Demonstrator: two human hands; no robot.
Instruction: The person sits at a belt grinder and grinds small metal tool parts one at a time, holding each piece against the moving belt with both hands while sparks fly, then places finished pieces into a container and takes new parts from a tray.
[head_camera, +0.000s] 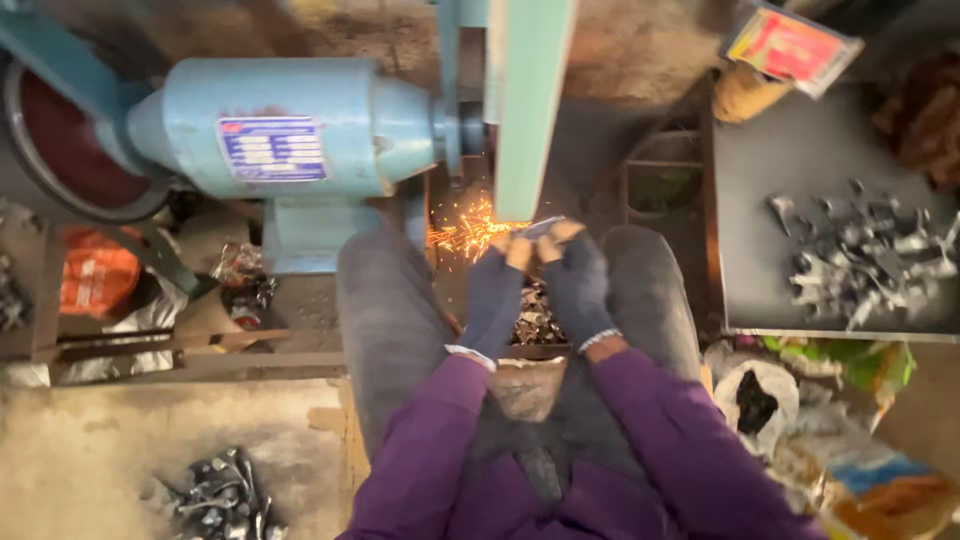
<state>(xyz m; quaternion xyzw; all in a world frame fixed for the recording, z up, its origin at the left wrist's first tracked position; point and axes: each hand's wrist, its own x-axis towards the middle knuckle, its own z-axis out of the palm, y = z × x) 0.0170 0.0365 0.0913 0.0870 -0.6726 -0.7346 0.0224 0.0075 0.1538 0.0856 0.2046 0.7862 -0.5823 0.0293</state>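
A dusty concrete floor (90, 460) bears a heap of small grey metal parts (215, 500) at lower left. To the right, a dark flat tray (790, 150) carries a scattered pile of similar metal pieces (865, 250). The pale blue grinder motor (290, 125) stands on its pedestal (305, 235).

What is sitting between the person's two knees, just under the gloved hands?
In the head view, a bin of small metal pieces lies between the knees, below the left hand and right hand.

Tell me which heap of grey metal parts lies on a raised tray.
The heap at the right, spread on the dark tray. The other heap lies low on the floor at bottom left.
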